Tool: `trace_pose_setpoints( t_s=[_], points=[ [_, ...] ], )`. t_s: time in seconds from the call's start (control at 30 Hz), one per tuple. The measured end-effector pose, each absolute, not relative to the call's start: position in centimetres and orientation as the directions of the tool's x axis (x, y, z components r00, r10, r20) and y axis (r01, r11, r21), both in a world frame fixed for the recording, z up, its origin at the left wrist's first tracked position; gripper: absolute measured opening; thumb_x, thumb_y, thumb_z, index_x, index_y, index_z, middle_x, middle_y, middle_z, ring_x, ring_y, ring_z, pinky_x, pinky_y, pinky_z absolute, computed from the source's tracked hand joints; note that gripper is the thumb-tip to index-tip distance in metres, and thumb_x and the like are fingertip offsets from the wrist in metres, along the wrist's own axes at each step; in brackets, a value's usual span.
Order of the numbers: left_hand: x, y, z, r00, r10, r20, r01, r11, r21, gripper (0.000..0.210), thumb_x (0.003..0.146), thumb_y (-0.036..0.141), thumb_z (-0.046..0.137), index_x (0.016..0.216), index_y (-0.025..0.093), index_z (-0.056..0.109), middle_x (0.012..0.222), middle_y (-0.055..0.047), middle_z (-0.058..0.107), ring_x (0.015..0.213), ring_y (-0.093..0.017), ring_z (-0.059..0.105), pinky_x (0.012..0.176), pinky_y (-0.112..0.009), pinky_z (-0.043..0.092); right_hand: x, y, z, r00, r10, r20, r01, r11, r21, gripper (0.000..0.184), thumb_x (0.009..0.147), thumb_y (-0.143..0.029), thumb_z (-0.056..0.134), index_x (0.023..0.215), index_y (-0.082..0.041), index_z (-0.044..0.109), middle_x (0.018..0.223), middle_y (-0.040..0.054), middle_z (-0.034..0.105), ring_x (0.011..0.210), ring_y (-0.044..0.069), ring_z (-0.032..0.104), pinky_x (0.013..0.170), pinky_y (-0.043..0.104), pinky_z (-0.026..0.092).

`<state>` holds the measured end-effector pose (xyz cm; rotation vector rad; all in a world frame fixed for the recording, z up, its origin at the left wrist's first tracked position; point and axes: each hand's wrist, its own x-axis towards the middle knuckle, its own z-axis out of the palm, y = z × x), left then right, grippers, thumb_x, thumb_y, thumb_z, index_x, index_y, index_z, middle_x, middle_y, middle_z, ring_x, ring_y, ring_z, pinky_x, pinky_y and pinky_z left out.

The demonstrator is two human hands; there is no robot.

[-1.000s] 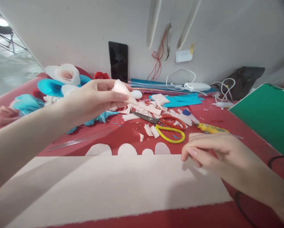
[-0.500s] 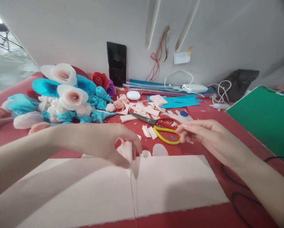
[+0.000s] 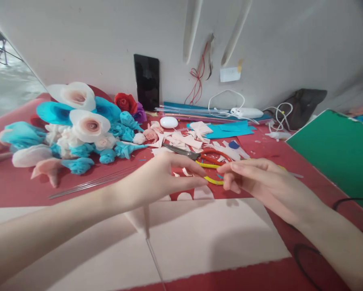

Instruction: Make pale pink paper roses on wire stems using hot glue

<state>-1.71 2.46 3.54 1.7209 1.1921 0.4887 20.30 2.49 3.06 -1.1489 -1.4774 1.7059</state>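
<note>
My left hand (image 3: 164,180) reaches over the pale sheet, thumb and forefinger apart with nothing visible between them; its other fingers are hidden. Below its wrist is a pale pink paper cone (image 3: 135,221) on a thin wire stem (image 3: 154,260), its upper part covered by the hand. I cannot tell whether the hidden fingers touch it. Just right of those fingertips, my right hand (image 3: 260,178) has thumb and forefinger pressed together; what they hold, if anything, is too small to see. Scissors (image 3: 185,151) with red and yellow handles lie behind the fingers of both hands.
The pale sheet (image 3: 238,230) covers the front of the red table (image 3: 230,279). Paper flowers (image 3: 90,125) are heaped at the left, beside thin wires (image 3: 87,188). Paper scraps (image 3: 184,139) lie behind the scissors. A phone (image 3: 147,83) leans on the wall; a green board (image 3: 336,153) stands right.
My left hand has shifted right towards my right hand, its thumb and forefinger no longer around the paper cone. The cone and wire now sit further left and nearer me. My right hand has barely moved.
</note>
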Motion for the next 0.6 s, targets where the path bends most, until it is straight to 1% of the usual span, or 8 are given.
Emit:
trace_pose_setpoints(
  t_s=[0.07,0.1,0.17,0.23,0.3,0.43,0.5,0.6],
  points=[
    [-0.9,2.3,3.5,0.432,0.879,-0.204,0.433,-0.003,0.902,0.026,0.076,0.043,0.061,0.087,0.022,0.072,0.077,0.001,0.07,0.053,-0.011,0.058,0.047,-0.02,0.045,20.1,2.2,3.2,-0.446,0.87,-0.212,0.105,-0.184,-0.977,0.018,0.086,-0.036,0.059,0.083,-0.027,0.075,0.07,-0.001,0.066,0.062,0.005,0.057,0.059,0.012,0.046],
    [-0.5,2.3,3.4,0.419,0.886,-0.199,0.4,0.017,0.916,0.026,0.075,0.045,0.062,0.084,0.023,0.073,0.074,0.001,0.07,0.053,-0.011,0.058,0.046,-0.02,0.044,20.0,2.0,3.2,-0.436,0.88,-0.187,0.134,-0.142,-0.981,0.019,0.087,-0.036,0.058,0.081,-0.027,0.074,0.07,-0.0016,0.066,0.064,0.006,0.057,0.06,0.012,0.047],
    [0.0,2.5,3.1,0.402,0.902,-0.16,0.311,0.029,0.95,0.024,0.074,0.044,0.064,0.079,0.023,0.074,0.072,0.001,0.072,0.061,-0.013,0.063,0.052,-0.019,0.047,19.8,1.6,3.2,-0.389,0.917,-0.087,0.239,0.009,-0.971,0.022,0.087,-0.036,0.057,0.074,-0.028,0.073,0.073,-0.003,0.068,0.07,0.006,0.059,0.065,0.013,0.047],
    [0.3,2.8,2.6,0.405,0.91,-0.096,0.195,0.016,0.981,0.02,0.076,0.04,0.065,0.075,0.023,0.074,0.074,0.002,0.074,0.072,-0.013,0.067,0.064,-0.019,0.05,19.5,1.3,3.2,-0.333,0.941,0.054,0.365,0.182,-0.913,0.024,0.088,-0.034,0.057,0.071,-0.029,0.072,0.075,-0.0045,0.069,0.072,0.007,0.06,0.069,0.013,0.047],
    [0.6,3.0,2.2,0.418,0.907,-0.056,0.079,0.025,0.997,0.018,0.079,0.035,0.064,0.074,0.022,0.074,0.074,0.002,0.075,0.076,-0.012,0.068,0.07,-0.018,0.051,19.3,1.1,3.1,-0.287,0.942,0.172,0.457,0.292,-0.84,0.02,0.088,-0.032,0.055,0.079,-0.031,0.073,0.073,-0.0056,0.069,0.07,0.008,0.061,0.067,0.014,0.048],
    [1.0,3.2,1.8,0.425,0.904,-0.054,-0.115,0.113,0.987,0.016,0.08,0.026,0.064,0.069,0.019,0.073,0.068,0.002,0.074,0.068,-0.01,0.068,0.066,-0.018,0.053,19.1,1.1,2.6,-0.254,0.926,0.278,0.529,0.374,-0.762,0.022,0.089,-0.029,0.052,0.1,-0.033,0.071,0.075,-0.006,0.07,0.065,0.008,0.062,0.059,0.016,0.05],
    [1.0,3.3,1.9,0.41,0.91,-0.065,-0.145,0.135,0.98,0.014,0.078,0.021,0.066,0.066,0.018,0.072,0.064,0.003,0.072,0.065,-0.008,0.067,0.065,-0.016,0.052,19.0,1.2,2.3,-0.255,0.895,0.366,0.532,0.446,-0.72,0.022,0.089,-0.024,0.053,0.101,-0.031,0.07,0.081,-0.0055,0.071,0.071,0.009,0.065,0.061,0.016,0.052],
    [0.9,3.3,2.1,0.385,0.92,-0.076,-0.148,0.142,0.979,0.012,0.073,0.015,0.069,0.063,0.018,0.072,0.059,0.004,0.069,0.059,-0.006,0.063,0.062,-0.014,0.05,18.8,1.2,2.1,-0.29,0.808,0.513,0.538,0.581,-0.611,0.024,0.086,-0.015,0.055,0.101,-0.026,0.07,0.09,-0.0039,0.071,0.082,0.01,0.066,0.07,0.015,0.053]
  ],
)
